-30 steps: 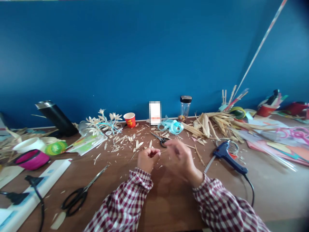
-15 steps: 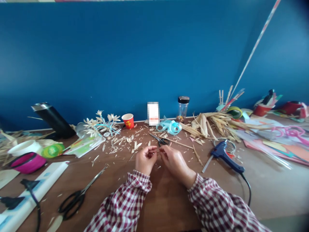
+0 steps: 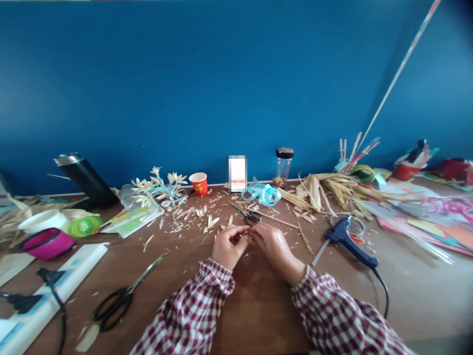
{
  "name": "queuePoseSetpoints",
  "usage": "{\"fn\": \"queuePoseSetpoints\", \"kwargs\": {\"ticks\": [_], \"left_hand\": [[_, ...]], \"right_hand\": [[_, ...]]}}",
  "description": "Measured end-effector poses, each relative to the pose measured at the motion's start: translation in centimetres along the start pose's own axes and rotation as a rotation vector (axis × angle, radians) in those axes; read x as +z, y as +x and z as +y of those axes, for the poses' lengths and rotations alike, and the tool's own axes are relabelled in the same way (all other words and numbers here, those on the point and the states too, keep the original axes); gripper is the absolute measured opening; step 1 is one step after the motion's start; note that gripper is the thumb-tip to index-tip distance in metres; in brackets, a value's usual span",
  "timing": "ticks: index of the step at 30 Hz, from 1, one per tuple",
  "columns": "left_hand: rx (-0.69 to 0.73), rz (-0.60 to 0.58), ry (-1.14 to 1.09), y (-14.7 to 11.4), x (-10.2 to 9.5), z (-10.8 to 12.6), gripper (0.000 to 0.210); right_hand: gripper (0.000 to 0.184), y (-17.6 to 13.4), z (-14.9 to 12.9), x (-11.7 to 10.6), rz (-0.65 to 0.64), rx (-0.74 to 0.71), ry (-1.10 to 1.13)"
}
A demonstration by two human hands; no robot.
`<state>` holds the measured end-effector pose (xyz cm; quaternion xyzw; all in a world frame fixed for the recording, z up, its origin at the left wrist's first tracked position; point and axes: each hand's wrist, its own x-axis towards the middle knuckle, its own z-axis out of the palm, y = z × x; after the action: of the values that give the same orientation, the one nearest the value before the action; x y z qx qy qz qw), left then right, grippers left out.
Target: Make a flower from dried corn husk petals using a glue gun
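Over the middle of the brown table my left hand is closed in a pinch, thumb against forefinger. My right hand meets it fingertip to fingertip, its fingers bent downward and pressed together. Whatever lies between the fingertips is too small and hidden to name. Just beyond the hands lie small dark-handled scissors. Pale husk petals and many small scraps are scattered to the left of them. A thin dry stalk lies behind my right hand.
Black scissors and a white power strip lie at left; a blue glue gun with a cord lies at right. Along the wall stand husk flowers, a red paper cup, blue ribbon, a jar and dry husks.
The whole view has shifted slightly, so things appear a little further right. My right hand's fingers have drawn over toward the left fingertips; both hands stay together.
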<state>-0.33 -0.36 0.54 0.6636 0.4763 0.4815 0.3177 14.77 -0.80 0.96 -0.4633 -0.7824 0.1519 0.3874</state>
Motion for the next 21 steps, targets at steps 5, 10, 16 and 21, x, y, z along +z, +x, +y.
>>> {"fn": "queuePoseSetpoints", "kwargs": {"ticks": [5, 10, 16, 21], "left_hand": [[-0.084, 0.011, 0.017, 0.0, 0.17, -0.03, 0.016], [-0.091, 0.048, 0.06, -0.04, 0.25, 0.06, 0.011], [-0.121, 0.061, 0.069, -0.12, 0.24, -0.04, 0.004], [-0.131, 0.074, 0.058, -0.06, 0.07, 0.07, 0.005]], "right_hand": [[0.018, -0.07, 0.23, 0.2, -0.016, 0.035, -0.032], [0.017, -0.16, 0.25, 0.19, -0.016, 0.024, -0.004], [0.017, -0.03, 0.2, -0.03, -0.009, 0.012, 0.014], [0.015, 0.12, -0.13, -0.14, -0.005, 0.039, 0.098]]}}
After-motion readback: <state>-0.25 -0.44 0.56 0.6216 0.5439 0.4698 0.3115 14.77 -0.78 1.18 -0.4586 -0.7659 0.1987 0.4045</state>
